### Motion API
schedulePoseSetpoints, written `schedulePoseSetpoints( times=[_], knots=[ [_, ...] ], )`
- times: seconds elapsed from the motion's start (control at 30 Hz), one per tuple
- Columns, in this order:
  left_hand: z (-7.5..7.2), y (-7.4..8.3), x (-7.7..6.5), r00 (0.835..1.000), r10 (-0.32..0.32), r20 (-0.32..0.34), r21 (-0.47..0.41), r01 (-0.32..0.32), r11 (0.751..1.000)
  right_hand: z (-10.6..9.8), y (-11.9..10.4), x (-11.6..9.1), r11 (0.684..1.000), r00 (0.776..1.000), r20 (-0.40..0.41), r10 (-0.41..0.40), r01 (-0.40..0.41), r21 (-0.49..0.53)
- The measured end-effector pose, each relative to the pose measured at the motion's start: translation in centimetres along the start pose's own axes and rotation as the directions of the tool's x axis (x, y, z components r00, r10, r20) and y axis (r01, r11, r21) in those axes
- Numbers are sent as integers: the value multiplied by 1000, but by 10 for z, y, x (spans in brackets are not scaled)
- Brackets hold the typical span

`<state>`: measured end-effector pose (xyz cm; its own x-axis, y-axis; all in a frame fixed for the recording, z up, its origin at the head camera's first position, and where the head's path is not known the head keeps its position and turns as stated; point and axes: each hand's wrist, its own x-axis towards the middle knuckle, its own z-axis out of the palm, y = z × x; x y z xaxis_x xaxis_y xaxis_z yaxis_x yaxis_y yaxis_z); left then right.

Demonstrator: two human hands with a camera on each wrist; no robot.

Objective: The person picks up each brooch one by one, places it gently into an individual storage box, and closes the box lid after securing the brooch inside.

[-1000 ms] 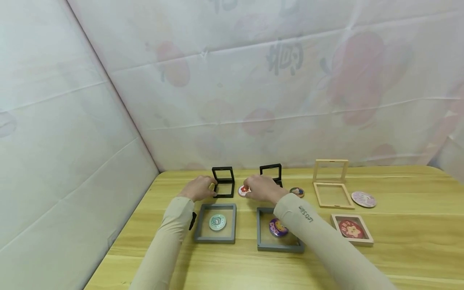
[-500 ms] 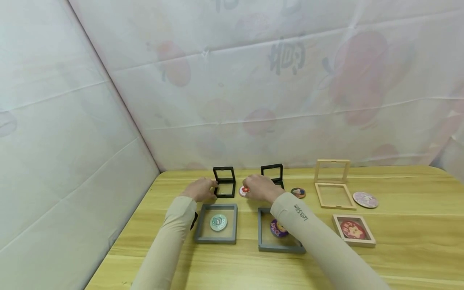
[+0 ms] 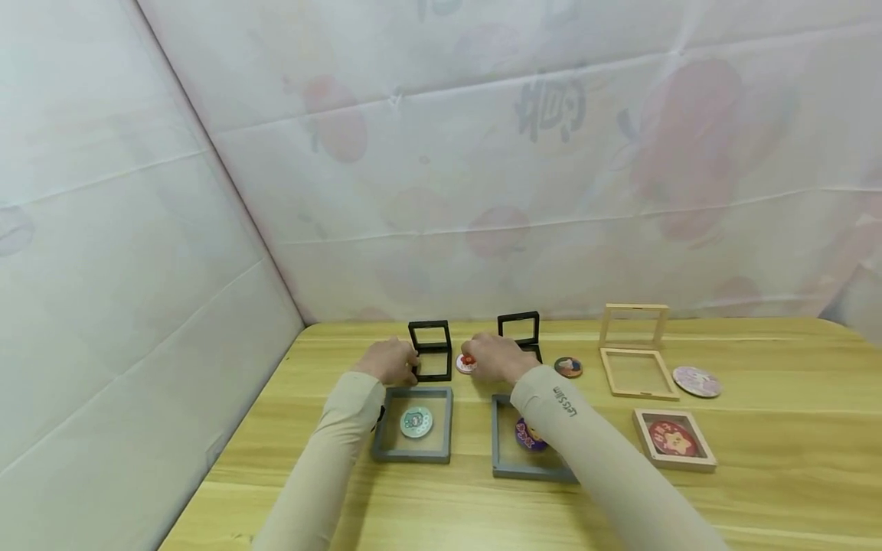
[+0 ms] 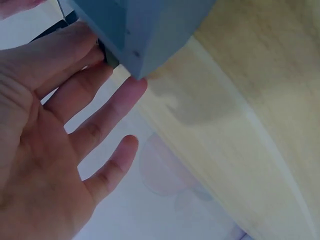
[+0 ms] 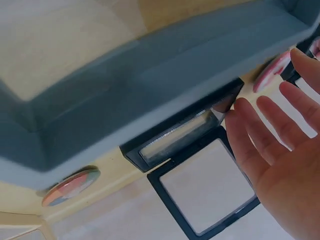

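Note:
In the head view, my left hand (image 3: 388, 362) holds the left edge of a small open black display frame (image 3: 432, 377), whose lid stands up. The left wrist view shows its fingers at a black corner, partly behind a grey frame. My right hand (image 3: 494, 358) is beside a white badge with a red design (image 3: 465, 366). In the right wrist view its fingers are fairly straight, one tip close to the badge; whether it touches is unclear. A second open black frame (image 3: 518, 315) stands behind the right hand, partly covered.
Nearer me lie two grey frames, one with a teal badge (image 3: 416, 422), one with a purple badge (image 3: 527, 436). To the right are a multicoloured badge (image 3: 568, 367), an open light wooden frame (image 3: 641, 396), a pale purple badge (image 3: 697, 381) and a beige frame (image 3: 678, 463) with a red badge.
The left black frame has shifted slightly toward me and to the right with my left hand. My right hand stays by the red-and-white badge. The head view has drifted a little.

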<state>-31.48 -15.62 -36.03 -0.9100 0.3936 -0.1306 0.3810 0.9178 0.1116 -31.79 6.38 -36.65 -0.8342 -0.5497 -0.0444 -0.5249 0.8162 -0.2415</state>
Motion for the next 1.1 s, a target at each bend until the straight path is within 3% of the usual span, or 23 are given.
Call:
schedulePoseSetpoints(
  times=[0.23, 0.4, 0.77, 1.1],
  knots=[
    [-3, 0, 3, 998, -28, 53, 5, 27, 1000, 2, 0, 1, 997, 1000, -21, -19, 18, -71],
    [-3, 2, 5, 999, -14, 41, -17, 15, 1000, 3, 2, 2, 993, 999, -39, -27, 22, -113],
    [-1, 1, 6, 993, -109, 49, -90, 113, 990, 9, -1, 11, 998, 998, -57, -18, 14, -60],
    [-7, 1, 7, 989, -107, 104, -46, 112, 993, 14, -2, 15, 998, 996, -81, -29, 24, -57]
  ],
)
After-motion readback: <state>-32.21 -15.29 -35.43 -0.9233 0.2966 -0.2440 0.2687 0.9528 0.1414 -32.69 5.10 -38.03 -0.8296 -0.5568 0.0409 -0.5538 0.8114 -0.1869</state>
